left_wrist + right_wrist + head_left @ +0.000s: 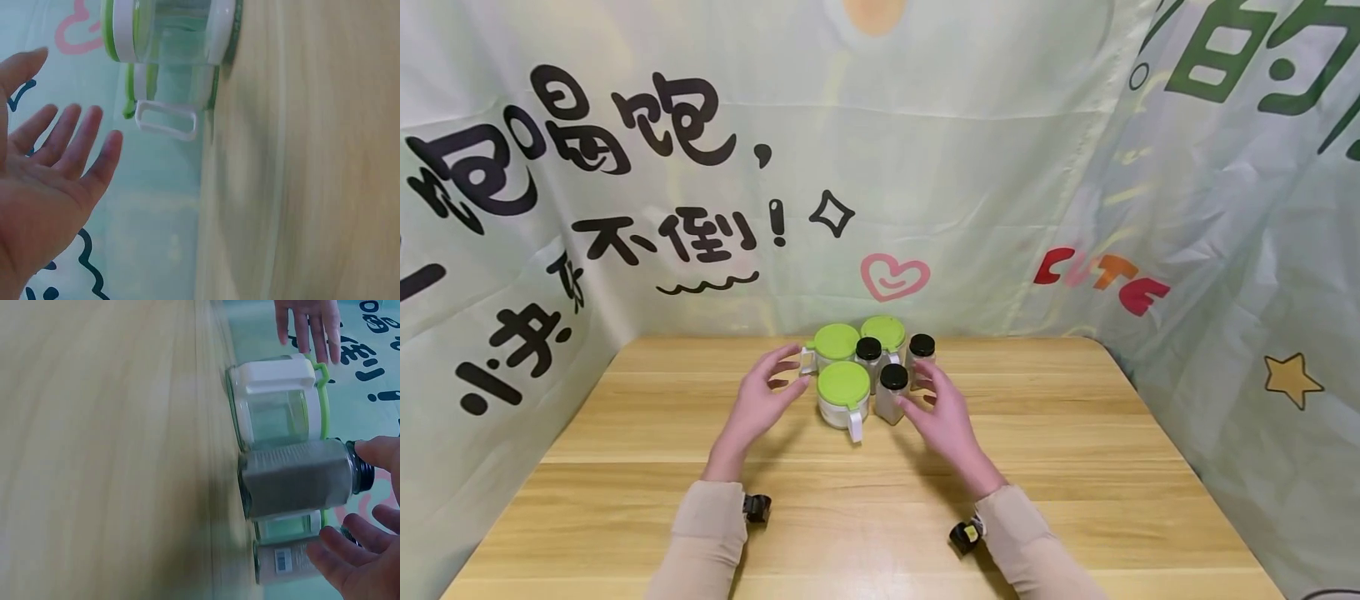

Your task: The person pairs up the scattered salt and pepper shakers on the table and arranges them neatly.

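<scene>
Three clear jars with green lids and white handles stand in a cluster with three black-capped bottles of greyish contents. The jars are the front jar [844, 387], the back left jar [836, 342] and the back right jar [883, 332]; the bottles are the front bottle [892, 393], the middle bottle [868, 352] and the right bottle [922, 347]. Left of the jars, my left hand [763, 402] is spread and holds nothing. My right hand [947, 417] is at the bottles' right side, fingers apart. Its thumb overlaps the front bottle's cap [364, 467] in the right wrist view; contact is unclear.
Everything stands on a wooden table [850, 525], toward its far edge. A printed cloth [970, 192] hangs behind and along both sides. Small black devices, one a wrist camera [757, 508], are strapped at both sleeves.
</scene>
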`<state>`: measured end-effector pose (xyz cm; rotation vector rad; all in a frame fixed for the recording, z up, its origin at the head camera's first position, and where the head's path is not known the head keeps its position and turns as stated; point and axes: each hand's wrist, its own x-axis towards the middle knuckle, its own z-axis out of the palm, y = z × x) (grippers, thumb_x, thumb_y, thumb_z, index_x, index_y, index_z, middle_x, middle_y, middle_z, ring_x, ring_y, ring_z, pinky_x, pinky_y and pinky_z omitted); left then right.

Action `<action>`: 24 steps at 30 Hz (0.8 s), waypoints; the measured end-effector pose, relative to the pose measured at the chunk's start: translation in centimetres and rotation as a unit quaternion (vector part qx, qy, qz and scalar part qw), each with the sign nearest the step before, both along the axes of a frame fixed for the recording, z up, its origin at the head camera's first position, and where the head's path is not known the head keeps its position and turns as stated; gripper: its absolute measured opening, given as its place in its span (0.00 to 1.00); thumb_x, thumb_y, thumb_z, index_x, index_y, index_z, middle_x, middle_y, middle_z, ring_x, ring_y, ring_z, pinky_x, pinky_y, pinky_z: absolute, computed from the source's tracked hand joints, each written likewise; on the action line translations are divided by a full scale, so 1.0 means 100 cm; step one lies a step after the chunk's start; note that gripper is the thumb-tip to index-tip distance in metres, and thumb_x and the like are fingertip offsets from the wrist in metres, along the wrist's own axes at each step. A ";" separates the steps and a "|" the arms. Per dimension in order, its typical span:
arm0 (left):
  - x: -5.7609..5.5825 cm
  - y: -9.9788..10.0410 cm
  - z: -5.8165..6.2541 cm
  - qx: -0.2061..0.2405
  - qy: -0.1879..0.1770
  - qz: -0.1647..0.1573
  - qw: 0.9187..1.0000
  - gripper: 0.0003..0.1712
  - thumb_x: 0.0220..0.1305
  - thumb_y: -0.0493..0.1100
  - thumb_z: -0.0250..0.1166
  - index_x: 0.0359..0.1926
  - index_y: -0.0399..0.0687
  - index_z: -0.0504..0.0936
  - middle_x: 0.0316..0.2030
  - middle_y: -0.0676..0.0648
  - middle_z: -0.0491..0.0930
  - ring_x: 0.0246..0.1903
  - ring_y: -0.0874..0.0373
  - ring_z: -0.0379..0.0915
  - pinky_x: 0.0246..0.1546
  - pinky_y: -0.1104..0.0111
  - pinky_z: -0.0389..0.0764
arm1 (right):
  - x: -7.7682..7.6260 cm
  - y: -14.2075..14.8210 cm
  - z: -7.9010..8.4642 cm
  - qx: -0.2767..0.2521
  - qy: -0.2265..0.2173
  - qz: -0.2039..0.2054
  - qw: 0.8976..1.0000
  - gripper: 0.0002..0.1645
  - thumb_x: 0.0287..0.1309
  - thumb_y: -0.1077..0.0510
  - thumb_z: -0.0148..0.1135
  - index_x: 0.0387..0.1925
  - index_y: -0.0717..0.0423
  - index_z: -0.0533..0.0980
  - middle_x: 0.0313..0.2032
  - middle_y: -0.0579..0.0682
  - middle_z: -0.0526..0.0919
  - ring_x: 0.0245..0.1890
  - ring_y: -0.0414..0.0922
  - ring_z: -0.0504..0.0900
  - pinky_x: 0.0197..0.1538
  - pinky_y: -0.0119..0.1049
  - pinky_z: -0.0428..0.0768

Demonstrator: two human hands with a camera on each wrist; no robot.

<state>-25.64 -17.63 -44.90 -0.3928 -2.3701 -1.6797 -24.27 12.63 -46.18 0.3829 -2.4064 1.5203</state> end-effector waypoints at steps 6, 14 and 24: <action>-0.008 0.008 -0.001 -0.012 -0.039 -0.041 0.998 0.43 0.64 0.39 0.74 0.76 0.39 0.66 0.73 0.38 0.68 0.68 0.35 0.68 0.67 0.40 0.72 | -0.004 -0.009 0.000 -0.015 -0.032 -0.007 0.999 0.42 0.56 0.64 0.77 0.70 0.63 0.69 0.64 0.62 0.78 0.59 0.62 0.81 0.61 0.57 0.82; -0.013 0.012 -0.006 -0.043 -0.052 -0.076 0.995 0.47 0.60 0.37 0.77 0.76 0.38 0.65 0.73 0.35 0.66 0.69 0.32 0.65 0.69 0.40 0.70 | -0.007 -0.015 -0.002 -0.013 -0.053 -0.004 0.998 0.39 0.58 0.65 0.75 0.69 0.63 0.71 0.61 0.63 0.79 0.58 0.61 0.82 0.60 0.54 0.83; -0.012 0.021 -0.013 -0.079 -0.082 -0.101 0.988 0.52 0.55 0.38 0.81 0.77 0.44 0.64 0.75 0.36 0.63 0.69 0.33 0.65 0.68 0.41 0.72 | -0.007 -0.014 -0.003 -0.030 -0.063 -0.001 0.998 0.34 0.58 0.66 0.75 0.65 0.63 0.73 0.60 0.63 0.80 0.58 0.61 0.82 0.60 0.50 0.84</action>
